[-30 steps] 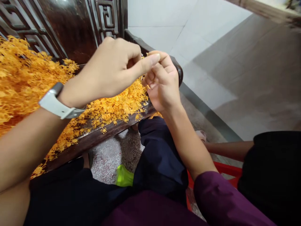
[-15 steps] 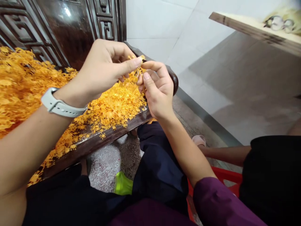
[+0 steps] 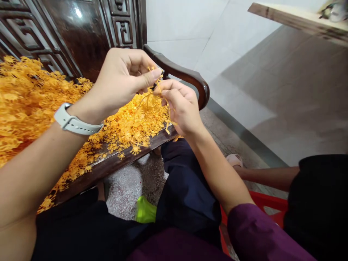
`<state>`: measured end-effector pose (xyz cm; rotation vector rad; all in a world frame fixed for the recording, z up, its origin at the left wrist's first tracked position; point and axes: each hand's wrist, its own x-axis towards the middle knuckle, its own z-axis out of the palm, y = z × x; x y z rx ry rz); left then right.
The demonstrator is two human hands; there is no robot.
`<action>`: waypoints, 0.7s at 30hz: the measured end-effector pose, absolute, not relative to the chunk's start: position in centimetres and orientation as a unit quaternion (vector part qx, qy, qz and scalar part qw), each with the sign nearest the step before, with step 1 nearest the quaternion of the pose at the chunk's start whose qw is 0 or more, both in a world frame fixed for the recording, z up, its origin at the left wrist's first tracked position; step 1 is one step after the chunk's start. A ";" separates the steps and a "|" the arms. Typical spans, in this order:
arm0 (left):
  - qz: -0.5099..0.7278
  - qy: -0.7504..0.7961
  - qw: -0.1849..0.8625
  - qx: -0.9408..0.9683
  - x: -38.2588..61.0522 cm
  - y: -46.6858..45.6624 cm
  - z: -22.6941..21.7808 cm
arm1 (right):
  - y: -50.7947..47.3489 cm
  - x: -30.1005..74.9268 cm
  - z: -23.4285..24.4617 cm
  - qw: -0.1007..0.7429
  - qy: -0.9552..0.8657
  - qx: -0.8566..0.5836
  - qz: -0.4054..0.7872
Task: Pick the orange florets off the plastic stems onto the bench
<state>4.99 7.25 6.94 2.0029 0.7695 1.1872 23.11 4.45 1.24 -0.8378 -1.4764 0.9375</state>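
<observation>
My left hand, with a pale watch on its wrist, pinches the upper end of an orange plastic flower piece between thumb and fingers. Just below and to the right, my right hand closes thumb and forefinger on the thin stems of that orange plastic flower piece, which dangle past its fingers. Both hands are held close together over a big heap of the same orange flower pieces on a dark wooden bench. The fingers partly hide how the held parts join.
The bench's curved armrest is just beyond my right hand. A wooden board juts in at upper right. Another person's leg and a red stool are at the right. Something bright green shows below the bench.
My right hand has shifted slightly down, away from the left fingertips, and its fingers have closed further. Thin orange stems now hang visibly below it. The left hand keeps its pinch.
</observation>
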 end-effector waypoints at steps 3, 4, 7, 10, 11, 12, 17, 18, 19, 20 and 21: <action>0.439 0.272 0.335 0.788 5.0 6.8 7.5 | 4.5 23.1 1.3 0.601 -0.589 -0.307 0.445; 0.429 0.268 0.343 0.792 5.0 6.5 7.7 | 4.4 23.1 1.3 0.600 -0.584 -0.292 0.462; 0.419 0.275 0.343 0.794 5.1 6.0 8.2 | 4.2 23.2 1.3 0.582 -0.590 -0.285 0.482; 0.437 0.285 0.291 0.802 5.2 6.0 8.3 | 4.2 23.3 1.3 0.571 -0.605 -0.315 0.457; 0.436 0.292 0.261 0.810 5.1 6.2 8.2 | 4.3 23.4 1.3 0.569 -0.606 -0.325 0.451; 0.431 0.302 0.229 0.819 5.0 6.4 8.2 | 4.3 23.4 1.3 0.569 -0.606 -0.331 0.446; 0.407 0.353 0.140 0.831 4.3 7.0 7.9 | 4.4 23.5 1.2 0.541 -0.618 -0.337 0.460; 0.407 0.359 0.143 0.828 4.2 7.0 7.8 | 4.4 23.5 1.2 0.535 -0.622 -0.336 0.462; 0.411 0.365 0.143 0.823 4.1 6.9 7.7 | 4.4 23.5 1.2 0.532 -0.625 -0.336 0.462; 0.411 0.372 0.138 0.821 4.2 6.9 7.7 | 4.5 23.4 1.2 0.532 -0.626 -0.337 0.459; 0.409 0.379 0.127 0.820 4.2 6.7 7.6 | 4.5 23.4 1.2 0.536 -0.626 -0.340 0.454</action>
